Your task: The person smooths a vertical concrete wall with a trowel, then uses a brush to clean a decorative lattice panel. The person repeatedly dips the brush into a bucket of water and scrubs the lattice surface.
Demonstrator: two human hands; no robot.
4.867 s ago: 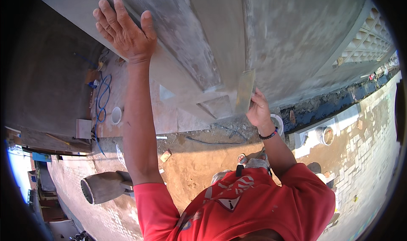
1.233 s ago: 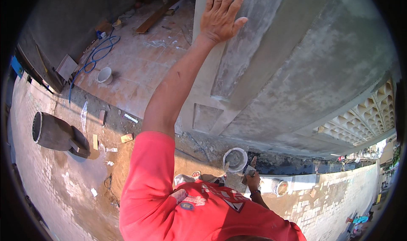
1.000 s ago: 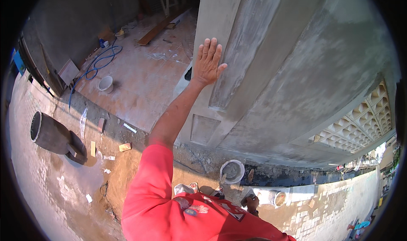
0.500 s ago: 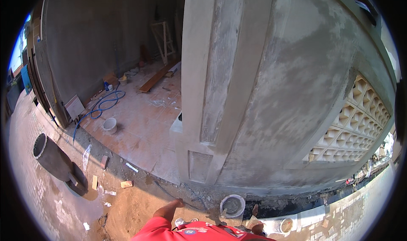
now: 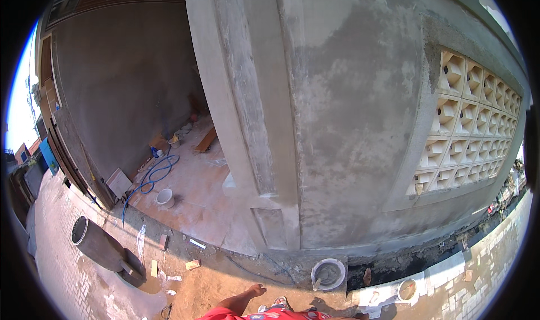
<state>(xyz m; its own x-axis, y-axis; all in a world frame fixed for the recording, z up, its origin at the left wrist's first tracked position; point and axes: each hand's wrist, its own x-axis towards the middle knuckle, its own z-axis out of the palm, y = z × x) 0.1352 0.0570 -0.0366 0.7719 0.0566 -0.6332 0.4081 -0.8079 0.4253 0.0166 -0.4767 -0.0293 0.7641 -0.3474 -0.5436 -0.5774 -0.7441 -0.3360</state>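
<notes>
Left hand (image 5: 257,289) hangs over sandy ground (image 5: 211,289), whitish bucket (image 5: 343,273) of grey mix (image 5: 331,271) off to its right, big grey wall (image 5: 354,129) with a pale block grille (image 5: 475,117), blue hose (image 5: 149,180) loosely looped further left.

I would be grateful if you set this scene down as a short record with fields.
Left hand: above sandy ground, no tool visible in it
Right hand: barely visible at the lower edge; its hold cannot be told
Nearby bucket: pale rim, grey contents, near the wall's foot
Wall: grey, patchy surface
Openwork panel: cream, set in the wall at right
Dark drum: at left, open end up
</notes>
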